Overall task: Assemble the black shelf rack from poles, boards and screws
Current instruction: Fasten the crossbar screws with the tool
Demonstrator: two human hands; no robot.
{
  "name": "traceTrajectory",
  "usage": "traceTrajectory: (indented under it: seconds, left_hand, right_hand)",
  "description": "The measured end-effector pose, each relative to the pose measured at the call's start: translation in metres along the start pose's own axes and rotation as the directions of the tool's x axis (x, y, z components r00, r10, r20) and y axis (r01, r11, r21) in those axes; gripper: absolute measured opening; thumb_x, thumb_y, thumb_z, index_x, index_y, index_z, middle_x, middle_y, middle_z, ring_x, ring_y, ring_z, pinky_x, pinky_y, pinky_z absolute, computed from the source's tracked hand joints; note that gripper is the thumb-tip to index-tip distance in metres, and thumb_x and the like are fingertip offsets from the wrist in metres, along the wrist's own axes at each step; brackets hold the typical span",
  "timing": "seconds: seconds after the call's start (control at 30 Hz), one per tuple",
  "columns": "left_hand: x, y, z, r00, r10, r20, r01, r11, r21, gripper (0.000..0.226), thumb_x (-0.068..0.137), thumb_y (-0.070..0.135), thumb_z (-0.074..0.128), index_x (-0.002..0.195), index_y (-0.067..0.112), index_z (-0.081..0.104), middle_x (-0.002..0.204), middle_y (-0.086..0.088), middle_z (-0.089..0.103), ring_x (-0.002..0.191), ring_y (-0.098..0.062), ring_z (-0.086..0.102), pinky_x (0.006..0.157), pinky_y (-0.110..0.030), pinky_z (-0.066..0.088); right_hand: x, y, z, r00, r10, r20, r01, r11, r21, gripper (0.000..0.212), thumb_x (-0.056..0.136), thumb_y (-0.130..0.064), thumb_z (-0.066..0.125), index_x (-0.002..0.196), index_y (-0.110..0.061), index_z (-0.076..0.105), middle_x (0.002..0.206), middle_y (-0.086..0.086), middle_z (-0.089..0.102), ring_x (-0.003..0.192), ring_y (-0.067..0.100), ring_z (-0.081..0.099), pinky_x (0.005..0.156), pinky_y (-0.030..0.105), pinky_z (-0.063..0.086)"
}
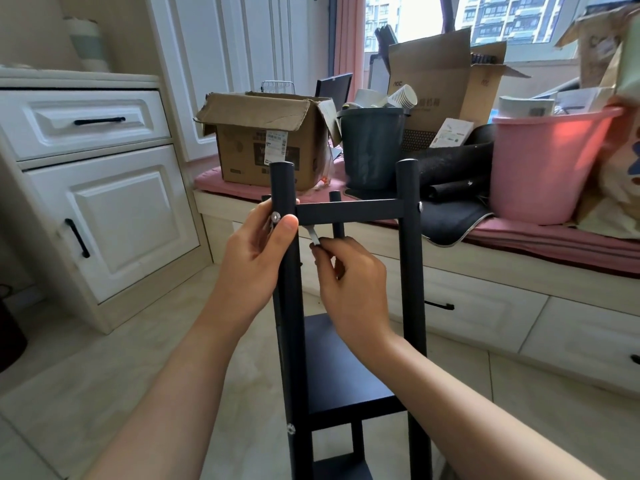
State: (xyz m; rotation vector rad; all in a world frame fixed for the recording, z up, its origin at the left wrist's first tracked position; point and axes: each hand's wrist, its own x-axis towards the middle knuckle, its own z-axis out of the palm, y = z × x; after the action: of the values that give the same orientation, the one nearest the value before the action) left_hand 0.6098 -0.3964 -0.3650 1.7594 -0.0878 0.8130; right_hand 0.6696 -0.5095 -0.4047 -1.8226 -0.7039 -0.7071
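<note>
**Hands at the top joint of the black rack**

A tall black metal shelf rack (349, 306) stands upright on the pale tiled floor (121, 358), near the viewer and in the middle of the scene. Its near-left round black pole (282, 181) and near-right round black pole (408, 188) rise above a black top crossbar (349, 212) that joins them. A flat black shelf board (341, 368) sits lower down between the poles, and another board shows at the bottom edge.

The left hand (256, 258) wraps around the near-left pole just below the crossbar joint, thumb pressed on the pole's front and fingers curled behind it. A silver screw head (276, 216) shows on the pole's left side, just beside those fingers. A second silver screw (420, 206) sits on the outer side of the near-right pole at crossbar height.

The right hand (349, 282) pinches a small silvery bent tool (314, 237), possibly a hex key, though it is too small to be sure; its tip reaches up under the crossbar close to the left pole.

Far behind, a pink-cushioned window bench (519, 233) holds a torn brown cardboard box (266, 140), a dark grey plastic bin (372, 147) and a pink plastic bucket (547, 164). A white cabinet with black handles (104, 202) stands at the far left.
</note>
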Motion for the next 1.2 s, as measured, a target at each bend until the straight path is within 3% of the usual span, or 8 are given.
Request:
traceTrajectory:
  seconds: [0.2,0.3,0.4,0.53,0.67,0.87,1.0,1.2]
  left_hand:
    - [0.0,0.001,0.001,1.0,-0.007,0.001,0.007,1.0,-0.01,0.029,0.088,0.053,0.05,0.112,0.042,0.06,0.102,0.016,0.07,0.094,0.005,0.066,0.079,-0.008,0.048]
    - [0.0,0.001,0.001,1.0,-0.014,0.006,0.014,1.0,-0.016,0.029,0.087,0.053,0.051,0.112,0.042,0.06,0.099,0.017,0.07,0.093,0.003,0.066,0.079,-0.009,0.048]
    - [0.0,0.002,0.001,1.0,-0.008,0.014,0.008,1.0,-0.026,0.025,0.088,0.052,0.051,0.11,0.044,0.06,0.095,0.014,0.07,0.086,0.005,0.065,0.073,-0.008,0.048]
    - [-0.001,0.003,0.0,1.0,0.0,0.013,0.001,1.0,-0.025,0.025,0.089,0.051,0.051,0.111,0.043,0.061,0.093,0.025,0.07,0.088,0.008,0.065,0.073,-0.006,0.046]
    - [-0.001,0.002,0.0,1.0,-0.006,0.022,0.007,1.0,-0.028,0.027,0.09,0.05,0.051,0.114,0.042,0.06,0.099,0.022,0.071,0.092,0.007,0.065,0.073,-0.005,0.047]
    - [0.0,0.001,-0.001,0.999,-0.023,0.047,0.025,0.999,-0.045,0.034,0.088,0.052,0.05,0.118,0.039,0.06,0.102,0.011,0.07,0.089,0.006,0.065,0.072,-0.006,0.047]
    - [-0.001,0.001,-0.002,0.998,-0.032,0.053,0.034,0.999,-0.037,0.034,0.088,0.053,0.049,0.117,0.04,0.06,0.103,0.017,0.07,0.095,0.006,0.065,0.077,-0.007,0.047]
    - [0.0,0.0,-0.002,0.998,-0.033,0.054,0.035,0.998,-0.046,0.034,0.088,0.051,0.049,0.117,0.038,0.06,0.096,0.021,0.07,0.092,0.005,0.065,0.076,-0.007,0.047]
  right_hand:
    - [-0.003,-0.007,-0.012,0.993,0.08,0.089,-0.081,0.997,0.006,0.014,0.096,-0.019,0.059,0.093,-0.019,0.074,0.075,-0.017,0.058,0.072,0.007,0.053,0.066,0.024,0.041]
    - [-0.001,-0.013,-0.017,0.996,0.073,0.056,-0.074,0.997,0.016,0.015,0.096,-0.017,0.06,0.092,-0.017,0.075,0.075,-0.013,0.06,0.07,0.007,0.054,0.065,0.017,0.038]
    - [0.003,-0.017,-0.021,0.999,0.032,0.032,-0.031,0.999,-0.036,0.016,0.096,-0.015,0.061,0.087,-0.013,0.074,0.069,-0.017,0.05,0.062,0.004,0.049,0.06,0.011,0.034]
    - [0.007,-0.019,-0.022,1.0,0.003,0.014,-0.002,0.998,-0.058,0.016,0.095,-0.014,0.062,0.086,-0.012,0.075,0.067,-0.021,0.044,0.06,0.0,0.046,0.061,0.007,0.032]
    - [0.008,-0.018,-0.02,0.999,-0.013,0.031,0.015,0.996,-0.086,0.016,0.096,-0.018,0.062,0.088,-0.015,0.076,0.068,-0.01,0.058,0.063,0.009,0.051,0.06,0.015,0.033]
    - [0.008,-0.013,-0.014,1.0,0.012,0.029,-0.01,0.998,-0.058,0.015,0.095,-0.024,0.064,0.092,-0.019,0.078,0.073,-0.007,0.068,0.066,0.012,0.056,0.063,0.028,0.043]
    - [0.01,-0.009,-0.007,0.999,0.017,0.039,-0.016,1.0,-0.024,0.016,0.093,-0.023,0.064,0.087,-0.019,0.077,0.072,-0.009,0.07,0.064,0.011,0.053,0.063,0.031,0.047]
    - [0.008,0.001,0.004,0.997,-0.047,-0.062,0.048,0.999,0.007,0.009,0.089,-0.017,0.069,0.084,-0.018,0.077,0.07,-0.008,0.069,0.063,0.008,0.049,0.061,0.028,0.044]
